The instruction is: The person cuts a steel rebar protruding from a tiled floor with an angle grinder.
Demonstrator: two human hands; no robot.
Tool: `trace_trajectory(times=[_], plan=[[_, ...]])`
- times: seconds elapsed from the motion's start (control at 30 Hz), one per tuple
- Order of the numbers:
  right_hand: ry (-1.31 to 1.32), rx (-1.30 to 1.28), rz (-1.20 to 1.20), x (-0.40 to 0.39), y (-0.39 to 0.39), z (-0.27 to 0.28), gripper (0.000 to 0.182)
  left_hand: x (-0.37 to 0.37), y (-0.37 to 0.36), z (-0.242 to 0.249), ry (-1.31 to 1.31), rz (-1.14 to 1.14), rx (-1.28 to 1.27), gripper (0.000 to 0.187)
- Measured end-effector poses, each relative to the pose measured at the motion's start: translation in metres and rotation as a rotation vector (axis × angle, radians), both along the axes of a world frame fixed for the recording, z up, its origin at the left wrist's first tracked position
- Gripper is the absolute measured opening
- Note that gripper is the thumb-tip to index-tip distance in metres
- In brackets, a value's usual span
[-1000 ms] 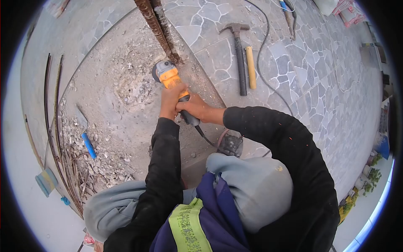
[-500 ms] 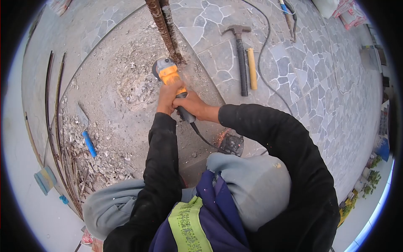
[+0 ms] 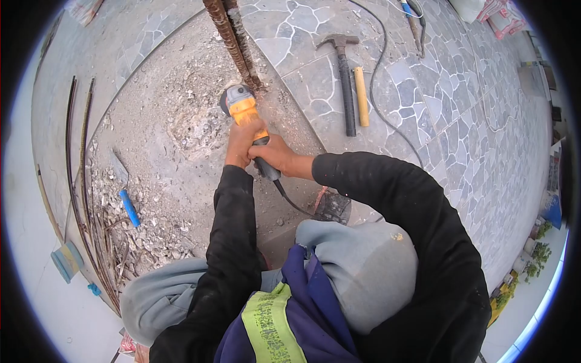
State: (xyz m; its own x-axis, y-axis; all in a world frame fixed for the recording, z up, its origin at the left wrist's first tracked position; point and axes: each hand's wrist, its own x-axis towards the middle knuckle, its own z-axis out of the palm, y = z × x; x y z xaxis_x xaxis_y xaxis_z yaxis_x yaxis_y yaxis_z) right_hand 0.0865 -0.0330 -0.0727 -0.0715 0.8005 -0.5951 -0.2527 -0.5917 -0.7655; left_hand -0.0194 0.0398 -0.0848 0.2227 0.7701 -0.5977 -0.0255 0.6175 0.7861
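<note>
Both hands hold a yellow and grey angle grinder (image 3: pixel 243 107). My left hand (image 3: pixel 243 143) is closed round its body just behind the head. Farther back, my right hand (image 3: pixel 276 155) wraps the dark rear handle. The grinder's disc edge shows at the left of its head. The head sits right by the foot of upright rusty rebar (image 3: pixel 231 37), over rubble-strewn bare concrete (image 3: pixel 212 163). From the rear of the tool, a black cord (image 3: pixel 292 203) runs down past my knee.
A claw hammer (image 3: pixel 345 85) and a yellow handle-like rod (image 3: pixel 361 97) lie on the stone paving at right, beside a long cable (image 3: pixel 382 60). At left lie a blue-handled trowel (image 3: pixel 129 207), loose rusty bars (image 3: pixel 83 175) and broken rubble (image 3: pixel 163 233).
The orange sparks near my right foot have mostly faded. The view has shifted slightly; both hands keep the same hold on the angle grinder beside the rebar.
</note>
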Motion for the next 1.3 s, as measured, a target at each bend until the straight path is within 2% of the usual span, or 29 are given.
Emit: trace_trajectory(times=[0.5, 0.77, 1.23, 1.3], plan=[[0.029, -0.007, -0.041, -0.009, 0.012, -0.005, 0.025, -0.007, 0.015, 0.003, 0.006, -0.071, -0.018, 0.022], [0.061, -0.014, -0.033, -0.007, 0.018, -0.002, 0.026, -0.009, 0.022, -0.010, -0.020, -0.055, -0.011, 0.023], [0.014, 0.014, -0.012, -0.002, 0.009, -0.007, 0.027, -0.003, 0.011, -0.003, 0.003, -0.040, 0.014, 0.025], [0.047, -0.089, 0.061, 0.003, 0.010, -0.005, 0.056, -0.004, 0.008, -0.005, -0.012, -0.016, -0.001, 0.024]])
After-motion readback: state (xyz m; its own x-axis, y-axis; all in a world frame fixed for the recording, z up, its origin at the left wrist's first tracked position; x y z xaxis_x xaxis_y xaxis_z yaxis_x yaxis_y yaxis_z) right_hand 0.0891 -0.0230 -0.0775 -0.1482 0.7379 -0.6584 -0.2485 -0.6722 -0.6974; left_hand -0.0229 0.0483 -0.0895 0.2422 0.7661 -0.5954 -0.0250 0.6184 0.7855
